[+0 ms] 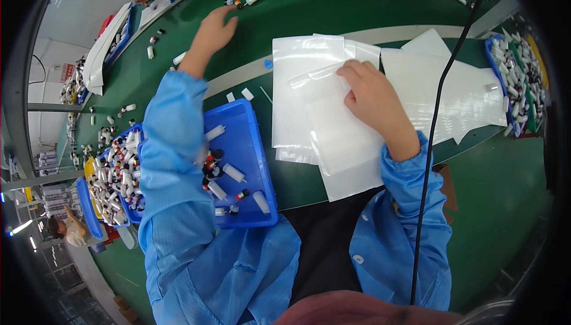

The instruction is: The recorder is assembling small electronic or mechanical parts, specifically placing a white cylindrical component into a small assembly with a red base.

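Indoor light, even and moderately bright. Glossy white rectangular plastic sheets (333, 140) before me return pale streaks of glare. Slim white tube lamps (22, 227) shine at my far left. My loose blue fabric left sleeve (175, 158) blurs along its inner edge. Fisheye distortion bows the long green worktop (285, 22); black vignetting closes the corners.

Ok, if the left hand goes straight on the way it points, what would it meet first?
The left hand would probably first meet the small black-and-orange part just ahead; depth leaves it unclear whether they already touch.
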